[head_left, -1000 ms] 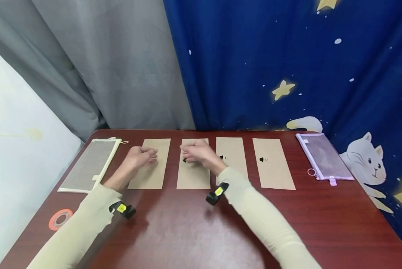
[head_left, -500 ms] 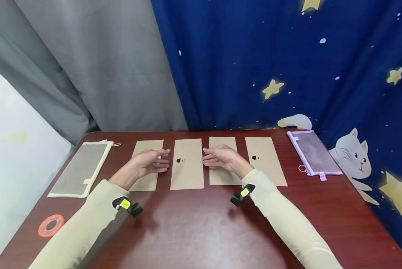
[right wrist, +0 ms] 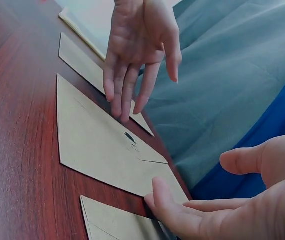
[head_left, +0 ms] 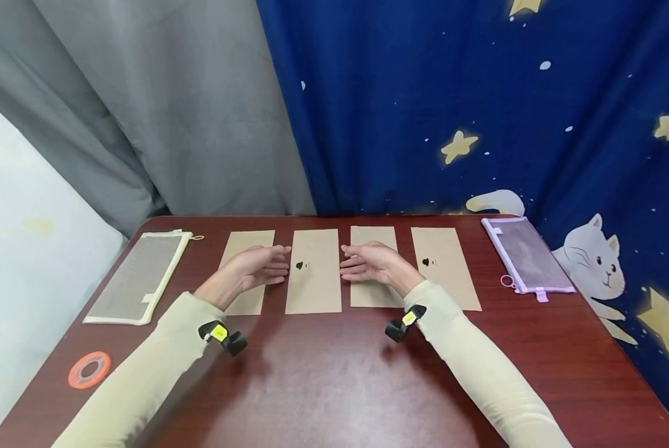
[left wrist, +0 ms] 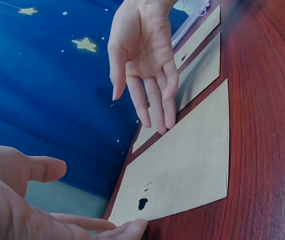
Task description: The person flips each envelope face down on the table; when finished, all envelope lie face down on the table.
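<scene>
In the head view, both hands hover around a flat tan kraft-paper piece (head_left: 314, 292) printed with a small black hat, second from the left in a row. My left hand (head_left: 256, 267) is by its left edge, fingers extended, partly covering the leftmost paper piece (head_left: 247, 303). On the other side, my right hand (head_left: 376, 264) is held by its right edge, palm turned inward, over the third paper piece (head_left: 376, 235). Neither hand holds anything. The wrist views show the palms facing each other across the second piece (left wrist: 192, 150), with thumbs raised.
The last tan piece (head_left: 452, 274) lies at the row's right end. A cream-edged mesh zip pouch (head_left: 138, 274) lies far left, a purple mesh zip pouch (head_left: 530, 255) far right. An orange ring-shaped roll (head_left: 75, 376) sits near my left sleeve. Curtains (head_left: 211, 124) hang behind the table.
My right hand has moved right, off the second paper piece to its right edge, and its fingers have straightened. The left hand has shifted right and spread its fingers. The head view has shifted slightly.
</scene>
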Action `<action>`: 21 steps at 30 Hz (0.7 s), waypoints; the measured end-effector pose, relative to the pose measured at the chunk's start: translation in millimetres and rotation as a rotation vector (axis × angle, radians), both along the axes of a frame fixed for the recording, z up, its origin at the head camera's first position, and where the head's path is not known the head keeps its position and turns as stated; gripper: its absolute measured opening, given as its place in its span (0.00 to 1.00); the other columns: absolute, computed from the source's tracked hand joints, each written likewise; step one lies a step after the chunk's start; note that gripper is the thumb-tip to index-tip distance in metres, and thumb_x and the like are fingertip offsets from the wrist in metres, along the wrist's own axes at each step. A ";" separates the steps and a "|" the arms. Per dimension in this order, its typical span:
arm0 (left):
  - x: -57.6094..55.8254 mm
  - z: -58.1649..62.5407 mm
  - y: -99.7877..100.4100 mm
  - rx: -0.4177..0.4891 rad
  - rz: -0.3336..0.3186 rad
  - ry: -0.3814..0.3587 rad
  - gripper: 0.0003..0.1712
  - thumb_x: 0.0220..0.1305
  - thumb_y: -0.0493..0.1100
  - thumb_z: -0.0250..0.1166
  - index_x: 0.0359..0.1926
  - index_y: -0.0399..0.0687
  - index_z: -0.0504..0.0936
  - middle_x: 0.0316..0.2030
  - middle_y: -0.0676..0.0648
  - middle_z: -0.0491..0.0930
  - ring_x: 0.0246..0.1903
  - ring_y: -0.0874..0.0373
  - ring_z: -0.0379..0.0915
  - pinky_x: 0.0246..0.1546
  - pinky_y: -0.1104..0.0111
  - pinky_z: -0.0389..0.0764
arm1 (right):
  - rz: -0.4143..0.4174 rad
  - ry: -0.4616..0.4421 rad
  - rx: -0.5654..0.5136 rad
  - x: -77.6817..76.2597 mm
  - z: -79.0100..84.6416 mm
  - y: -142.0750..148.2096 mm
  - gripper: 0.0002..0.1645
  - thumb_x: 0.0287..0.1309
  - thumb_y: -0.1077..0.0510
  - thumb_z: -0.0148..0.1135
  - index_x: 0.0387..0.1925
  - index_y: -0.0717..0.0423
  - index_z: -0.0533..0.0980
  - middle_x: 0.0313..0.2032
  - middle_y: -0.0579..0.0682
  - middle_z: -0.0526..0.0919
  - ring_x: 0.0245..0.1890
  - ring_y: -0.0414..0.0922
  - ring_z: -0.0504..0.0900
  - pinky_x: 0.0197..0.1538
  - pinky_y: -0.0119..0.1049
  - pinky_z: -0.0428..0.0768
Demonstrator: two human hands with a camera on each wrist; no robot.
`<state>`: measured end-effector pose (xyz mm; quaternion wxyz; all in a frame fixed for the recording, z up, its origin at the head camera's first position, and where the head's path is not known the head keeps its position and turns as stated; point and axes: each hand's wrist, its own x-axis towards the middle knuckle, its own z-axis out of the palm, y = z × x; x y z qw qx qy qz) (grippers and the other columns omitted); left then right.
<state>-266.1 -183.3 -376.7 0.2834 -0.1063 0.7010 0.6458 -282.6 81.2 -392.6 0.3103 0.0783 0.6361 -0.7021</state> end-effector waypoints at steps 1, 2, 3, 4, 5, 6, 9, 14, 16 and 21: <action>-0.1 0.5 1.5 -0.003 -0.001 -0.002 0.39 0.78 0.47 0.50 0.76 0.25 0.47 0.76 0.28 0.52 0.76 0.38 0.52 0.77 0.52 0.62 | 0.001 -0.001 0.009 0.2 0.3 -0.8 0.32 0.75 0.56 0.52 0.71 0.70 0.58 0.67 0.73 0.69 0.67 0.64 0.72 0.69 0.52 0.76; -0.2 0.7 2.9 -0.006 -0.001 -0.002 0.39 0.77 0.47 0.50 0.75 0.25 0.47 0.75 0.28 0.52 0.76 0.38 0.52 0.77 0.52 0.63 | 0.003 0.003 0.020 0.6 0.7 -1.8 0.32 0.76 0.55 0.52 0.71 0.69 0.58 0.67 0.73 0.70 0.67 0.64 0.73 0.69 0.52 0.76; -0.3 0.7 4.0 -0.008 0.000 0.002 0.39 0.77 0.46 0.50 0.75 0.25 0.47 0.75 0.28 0.52 0.76 0.38 0.52 0.77 0.52 0.63 | 0.007 0.012 0.032 1.0 1.0 -2.9 0.32 0.76 0.55 0.52 0.71 0.68 0.58 0.66 0.73 0.70 0.67 0.65 0.73 0.68 0.53 0.77; -0.3 0.7 5.0 -0.011 0.004 0.005 0.39 0.77 0.46 0.50 0.75 0.26 0.47 0.75 0.28 0.53 0.76 0.38 0.53 0.77 0.51 0.63 | 0.012 0.020 0.046 1.5 1.3 -4.1 0.32 0.76 0.55 0.52 0.71 0.67 0.59 0.66 0.73 0.71 0.66 0.64 0.74 0.68 0.53 0.77; -0.2 0.8 5.7 -0.016 0.005 0.009 0.38 0.77 0.46 0.50 0.75 0.26 0.47 0.76 0.29 0.52 0.76 0.38 0.53 0.77 0.51 0.62 | 0.018 0.028 0.058 2.1 1.8 -5.4 0.32 0.76 0.54 0.52 0.71 0.66 0.59 0.66 0.72 0.71 0.66 0.64 0.74 0.67 0.53 0.78; -0.2 0.9 6.0 -0.021 0.008 0.013 0.38 0.77 0.46 0.50 0.75 0.26 0.48 0.76 0.29 0.52 0.76 0.38 0.53 0.77 0.51 0.62 | 0.025 0.038 0.069 2.3 2.1 -6.9 0.31 0.76 0.54 0.52 0.71 0.66 0.59 0.66 0.72 0.71 0.66 0.63 0.75 0.67 0.52 0.78; -0.7 0.5 5.5 -0.022 0.023 0.019 0.38 0.77 0.46 0.50 0.75 0.27 0.48 0.76 0.30 0.51 0.76 0.38 0.52 0.77 0.51 0.61 | 0.047 0.079 0.102 3.7 3.6 -11.2 0.31 0.76 0.54 0.50 0.72 0.66 0.60 0.66 0.72 0.71 0.66 0.63 0.75 0.66 0.52 0.79; -1.3 -0.2 3.8 0.004 0.045 -0.002 0.38 0.77 0.46 0.50 0.75 0.25 0.47 0.76 0.28 0.50 0.76 0.38 0.52 0.77 0.52 0.61 | 0.030 0.096 0.132 7.7 3.6 -14.3 0.30 0.76 0.55 0.51 0.70 0.67 0.63 0.66 0.70 0.72 0.66 0.60 0.76 0.66 0.51 0.80; -1.9 0.7 2.7 0.019 0.057 -0.006 0.38 0.78 0.46 0.49 0.75 0.24 0.47 0.76 0.27 0.49 0.76 0.37 0.51 0.77 0.52 0.61 | 0.004 0.114 0.137 9.5 2.8 -15.3 0.27 0.75 0.58 0.53 0.68 0.69 0.66 0.64 0.67 0.75 0.62 0.56 0.79 0.65 0.50 0.81; -4.5 5.1 0.7 0.038 0.067 0.009 0.32 0.79 0.42 0.45 0.75 0.28 0.52 0.76 0.29 0.49 0.71 0.40 0.58 0.76 0.54 0.63 | -0.088 0.246 0.153 13.0 -1.5 -20.8 0.23 0.68 0.69 0.56 0.62 0.73 0.72 0.53 0.63 0.81 0.42 0.44 0.83 0.59 0.45 0.85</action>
